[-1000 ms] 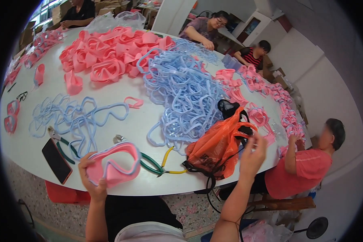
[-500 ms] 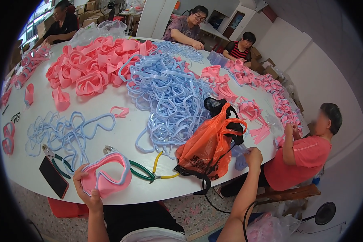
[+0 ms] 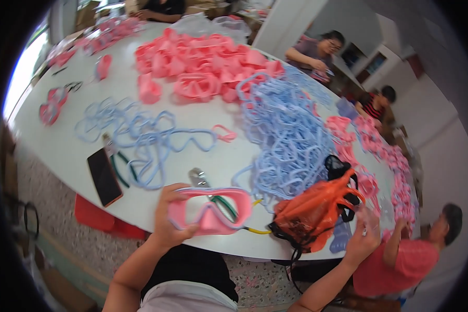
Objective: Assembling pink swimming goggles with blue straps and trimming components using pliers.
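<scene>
While the left hand [image 3: 172, 218] grips a pink mask [image 3: 213, 224] by its left end, thumb on the lower rim and fingers around the upper corner, the mask is held up over the table's [image 3: 52, 151] near edge. That end grip probably serves to leave the opening and the right end uncovered; a green-handled pair of pliers [image 3: 228, 209] shows through it on the table.

Well apart, the right hand [image 3: 363, 243] is raised past the orange bag [image 3: 312, 210], near the table's right-hand near edge, fingers part curled. A clear piece [image 3: 368, 221] seems to show at the fingertips, but blur hides whether they pinch it, so I cannot tell how far that grip is closed. Bluish lenses [image 3: 340, 236] lie by the bag, perhaps for easy reach.

Toward the near left edge, a phone [image 3: 104, 178] lies just beside other pliers [image 3: 120, 165]. The blue rims [image 3: 291, 140] are heaped mid-table and the pink skirts [image 3: 208, 62] by the far edge, which likely keeps the near edge free for handwork.
</scene>
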Demonstrator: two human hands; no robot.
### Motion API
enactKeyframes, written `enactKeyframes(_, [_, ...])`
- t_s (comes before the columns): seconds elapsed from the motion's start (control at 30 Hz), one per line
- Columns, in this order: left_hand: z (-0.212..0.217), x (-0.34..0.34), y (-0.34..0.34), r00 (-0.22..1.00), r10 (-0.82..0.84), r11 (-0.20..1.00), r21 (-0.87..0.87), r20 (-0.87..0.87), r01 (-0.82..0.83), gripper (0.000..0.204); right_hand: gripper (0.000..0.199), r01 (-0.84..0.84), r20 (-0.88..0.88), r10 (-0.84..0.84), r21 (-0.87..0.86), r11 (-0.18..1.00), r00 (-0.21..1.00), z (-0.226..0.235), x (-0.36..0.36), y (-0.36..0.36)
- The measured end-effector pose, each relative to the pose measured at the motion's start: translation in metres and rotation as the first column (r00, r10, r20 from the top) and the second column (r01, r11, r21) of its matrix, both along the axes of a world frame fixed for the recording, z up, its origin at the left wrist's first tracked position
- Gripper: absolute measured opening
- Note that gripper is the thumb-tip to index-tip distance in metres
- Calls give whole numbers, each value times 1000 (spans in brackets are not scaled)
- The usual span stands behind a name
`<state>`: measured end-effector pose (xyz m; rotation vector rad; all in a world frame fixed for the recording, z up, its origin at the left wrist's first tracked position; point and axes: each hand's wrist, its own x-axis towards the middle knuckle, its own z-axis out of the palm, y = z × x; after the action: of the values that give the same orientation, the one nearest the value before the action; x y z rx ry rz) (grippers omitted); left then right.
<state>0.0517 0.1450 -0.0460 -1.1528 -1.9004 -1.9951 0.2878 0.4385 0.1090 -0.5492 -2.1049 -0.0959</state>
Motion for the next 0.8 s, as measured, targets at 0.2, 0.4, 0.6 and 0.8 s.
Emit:
enactKeyframes(0.2, [12,8,7,979,100,994,-30,-178,-107,85,33,-569,364,467,261,779,806,-31,-105,-100])
enactKeyframes(0.4, [29,15,-3,930,110,971,-160,-349,-175,85,37,-688,547,481,268,674,685,-44,-127,-122])
enactKeyframes(0.6, [21,21,3,863,230,964,-16,-450,-266,86,40,-694,550,496,235,680,672,-41,-118,-132])
enactKeyframes(0.8, [17,21,9,861,231,969,31,-453,-244,80,39,-692,555,484,256,675,677,-40,-116,-132])
